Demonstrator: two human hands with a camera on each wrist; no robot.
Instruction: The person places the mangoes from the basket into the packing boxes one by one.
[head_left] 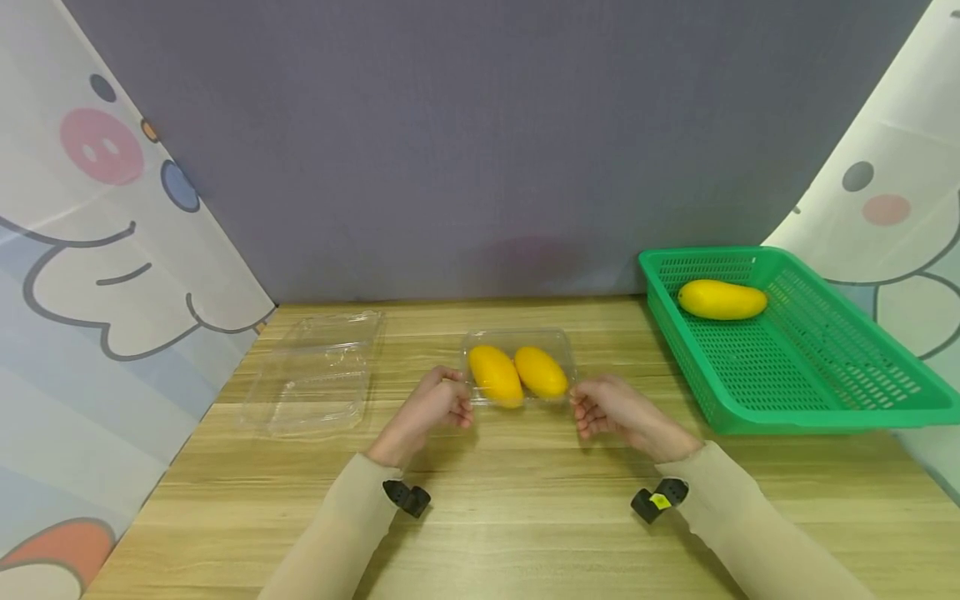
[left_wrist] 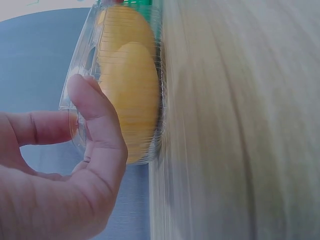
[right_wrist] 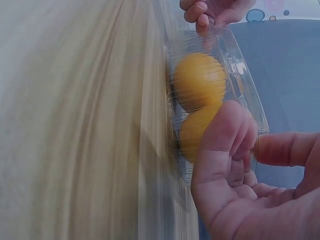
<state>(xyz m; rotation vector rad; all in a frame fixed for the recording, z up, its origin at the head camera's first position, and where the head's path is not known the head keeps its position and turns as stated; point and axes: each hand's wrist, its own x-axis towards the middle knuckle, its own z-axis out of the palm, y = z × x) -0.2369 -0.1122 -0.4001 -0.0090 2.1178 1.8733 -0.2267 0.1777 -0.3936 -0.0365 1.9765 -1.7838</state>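
Note:
Two yellow mangoes lie side by side in a clear plastic clamshell box on the table. My left hand pinches the box's near left corner between thumb and fingers. At the near right corner, my right hand pinches the rim the same way. Both wrist views show the ribbed side wall of the box in front of the mangoes, and a flat clear lid over them. Whether the lid is fully latched, I cannot tell.
On the left of the table stands another clear clamshell box, its lid folded open. A green plastic basket on the right holds one more mango. A grey panel rises behind the table.

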